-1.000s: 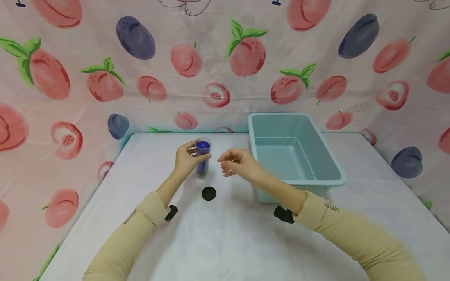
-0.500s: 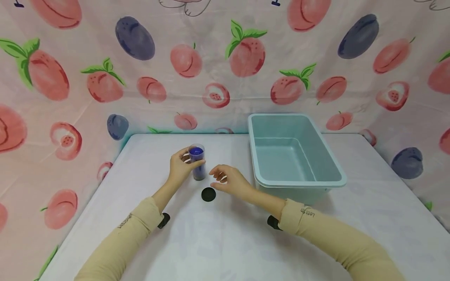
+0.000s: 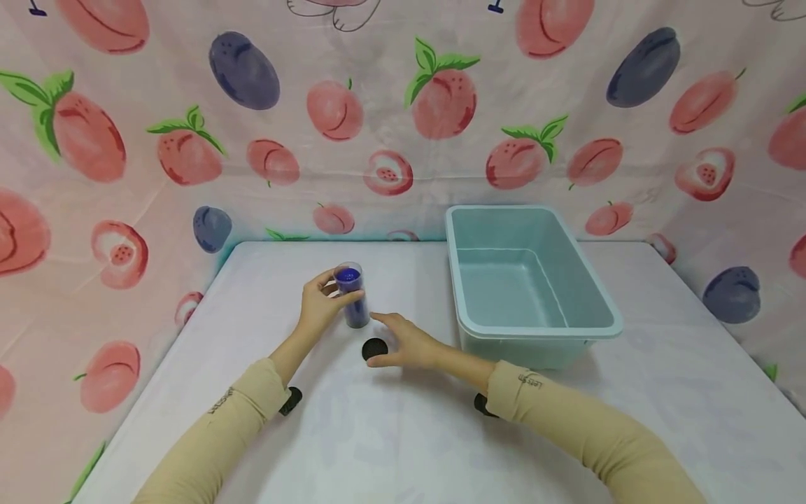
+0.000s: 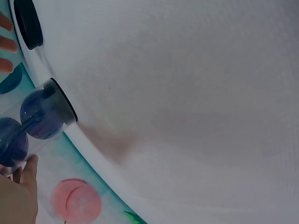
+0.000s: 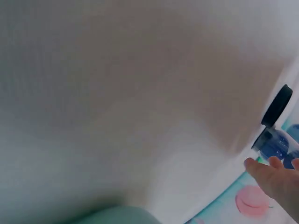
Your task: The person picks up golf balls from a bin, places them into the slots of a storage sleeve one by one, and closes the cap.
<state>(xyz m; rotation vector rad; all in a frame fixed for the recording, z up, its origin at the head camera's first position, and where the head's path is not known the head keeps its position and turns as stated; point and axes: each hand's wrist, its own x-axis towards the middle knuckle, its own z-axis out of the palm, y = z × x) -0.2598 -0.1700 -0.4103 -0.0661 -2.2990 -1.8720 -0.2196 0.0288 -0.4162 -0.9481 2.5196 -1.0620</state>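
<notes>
A clear plastic tube with blue balls inside stands upright, its top uncapped. My left hand grips it from the left, thumb across the front and fingers behind. Just in front of the tube a round black lid lies on the white table. With thumb and fingers spread apart, my right hand is right at the lid's right side, the thumb overlapping its near edge. In the right wrist view the right hand shows beside the tube and lid.
A light blue plastic basin stands to the right of the hands, behind the right forearm. A fruit-print cloth hangs along the back of the white table. Black wrist cameras show under the sleeves.
My left hand has brought the tube slightly left and nearer. My right hand has come down and nearer, from beside the tube to the lid, its fingers spreading. The lid stays put.
</notes>
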